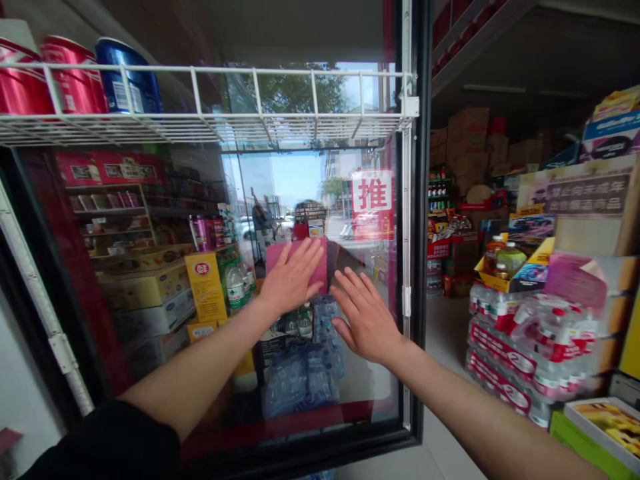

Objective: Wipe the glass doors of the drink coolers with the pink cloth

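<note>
My left hand (294, 275) lies flat over a pink cloth (320, 267), holding it against the glass door (370, 380) of a cooler. The cloth's edges show above and to the right of the fingers. To its right, my right hand (364, 313) is open, palm toward the glass, fingers stretched out. It holds nothing; whether it touches the pane cannot be made out. A dark frame (425, 233) surrounds the glass. Reflections of shelves, bottles and a street fill the pane.
A white wire rack (285, 123) crosses the door above my hands, with red cans (73, 77) and a blue can (127, 77) at its left. On the right stand bottle packs (510, 360), a yellow carton of bottles (520, 267) and stacked boxes (467, 140).
</note>
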Available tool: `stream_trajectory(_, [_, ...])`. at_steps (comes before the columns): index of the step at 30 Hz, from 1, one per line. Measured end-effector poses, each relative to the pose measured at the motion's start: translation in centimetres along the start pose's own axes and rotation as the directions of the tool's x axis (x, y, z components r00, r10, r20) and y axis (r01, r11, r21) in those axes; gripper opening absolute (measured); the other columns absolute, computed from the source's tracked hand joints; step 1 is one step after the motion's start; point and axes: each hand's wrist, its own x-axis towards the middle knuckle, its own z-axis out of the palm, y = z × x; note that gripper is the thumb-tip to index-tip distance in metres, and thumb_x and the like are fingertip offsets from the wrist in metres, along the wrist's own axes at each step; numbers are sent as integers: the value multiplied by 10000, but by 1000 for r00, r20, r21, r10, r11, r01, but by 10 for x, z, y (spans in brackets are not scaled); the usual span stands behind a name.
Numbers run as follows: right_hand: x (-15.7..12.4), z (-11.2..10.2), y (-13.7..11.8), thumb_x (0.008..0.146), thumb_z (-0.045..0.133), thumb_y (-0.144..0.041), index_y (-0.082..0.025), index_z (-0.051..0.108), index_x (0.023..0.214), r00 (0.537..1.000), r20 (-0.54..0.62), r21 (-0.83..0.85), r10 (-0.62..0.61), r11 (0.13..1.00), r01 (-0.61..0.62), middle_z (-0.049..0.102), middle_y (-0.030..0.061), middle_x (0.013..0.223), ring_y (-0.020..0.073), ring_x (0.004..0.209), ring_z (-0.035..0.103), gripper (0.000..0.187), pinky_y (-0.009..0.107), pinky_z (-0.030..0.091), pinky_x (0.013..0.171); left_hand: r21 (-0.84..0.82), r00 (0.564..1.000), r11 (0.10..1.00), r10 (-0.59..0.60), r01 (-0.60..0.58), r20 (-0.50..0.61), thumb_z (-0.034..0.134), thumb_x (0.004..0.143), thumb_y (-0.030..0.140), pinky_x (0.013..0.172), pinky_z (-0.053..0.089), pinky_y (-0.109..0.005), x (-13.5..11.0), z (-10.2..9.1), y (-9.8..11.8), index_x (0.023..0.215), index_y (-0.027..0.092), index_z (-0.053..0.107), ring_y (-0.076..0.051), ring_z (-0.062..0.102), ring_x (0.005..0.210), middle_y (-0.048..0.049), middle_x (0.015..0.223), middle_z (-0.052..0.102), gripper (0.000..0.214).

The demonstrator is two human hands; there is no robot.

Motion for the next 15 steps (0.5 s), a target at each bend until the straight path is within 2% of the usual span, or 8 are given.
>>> stream_trajectory(2, [9, 3, -4, 1042, 631, -342, -92, 571, 1560, 1000, -4, 12, 1, 1000, -1, 426, 218, 1761, 387, 1699, 307, 578, 683, 362, 1353, -16, 978, 983, -184, 183, -95, 474, 1061, 537, 1417, 46, -619, 22, -21, -28, 1759, 91, 175, -343, 157, 1742, -177, 1847, 213, 881])
stream_trajectory(4, [19, 5, -10, 1042, 630, -335, -92, 553, 1576, 1000, -21, 23, -15, 1000, 15, 429, 219, 1759, 381, 1705, 293, 592, 682, 356, 1356, -61, 924, 943, -332, 326, -188, 500, 1046, 527, 1410, 44, -640, 40, -37, -49, 1763, 90, 153, -363, 145, 1742, -197, 1852, 196, 909])
stream_trajectory(6, [30, 6, -17, 1042, 627, -331, -86, 545, 1580, 998, -47, 29, -38, 999, 39, 437, 222, 1754, 384, 1706, 290, 596, 679, 364, 1352, -95, 876, 910, -415, 404, -247, 523, 1033, 515, 1406, 33, -650, 49, -46, -60, 1764, 89, 139, -378, 136, 1742, -208, 1854, 181, 929])
stream_trajectory(7, [35, 7, -20, 1042, 627, -328, -86, 541, 1582, 997, -58, 34, -45, 998, 47, 440, 223, 1752, 381, 1707, 288, 598, 675, 366, 1352, -100, 865, 902, -431, 420, -256, 523, 1033, 512, 1405, 28, -652, 49, -47, -60, 1764, 87, 133, -380, 127, 1743, -206, 1857, 170, 932])
stream_trajectory(8, [40, 8, -24, 1040, 630, -327, -87, 538, 1584, 997, -66, 40, -50, 998, 53, 442, 222, 1751, 377, 1709, 283, 601, 671, 363, 1354, -93, 868, 903, -429, 420, -251, 514, 1036, 512, 1406, 21, -651, 45, -45, -58, 1764, 84, 128, -378, 116, 1745, -201, 1860, 157, 928])
stream_trajectory(10, [46, 10, -31, 1036, 636, -330, -93, 533, 1588, 996, -70, 50, -59, 997, 62, 440, 216, 1754, 369, 1715, 270, 609, 664, 346, 1365, -56, 906, 927, -375, 372, -198, 490, 1048, 514, 1409, 12, -641, 26, -34, -47, 1764, 84, 129, -365, 102, 1748, -185, 1862, 141, 910])
stream_trajectory(13, [50, 14, -38, 1041, 632, -346, -87, 536, 1586, 994, -64, 44, -90, 995, 93, 450, 209, 1750, 373, 1710, 280, 611, 659, 325, 1376, 7, 981, 982, -188, 188, -56, 473, 1061, 517, 1421, 19, -613, -23, -9, -26, 1763, 120, 185, -337, 139, 1744, -155, 1849, 198, 856])
stream_trajectory(15, [51, 17, -40, 1049, 622, -350, -87, 521, 1602, 992, -46, 38, -114, 993, 116, 459, 203, 1747, 376, 1705, 294, 620, 663, 318, 1377, 22, 998, 998, -53, 52, 24, 459, 1069, 548, 1427, 76, -599, -62, 6, -19, 1758, 159, 233, -319, 195, 1735, -126, 1828, 271, 823])
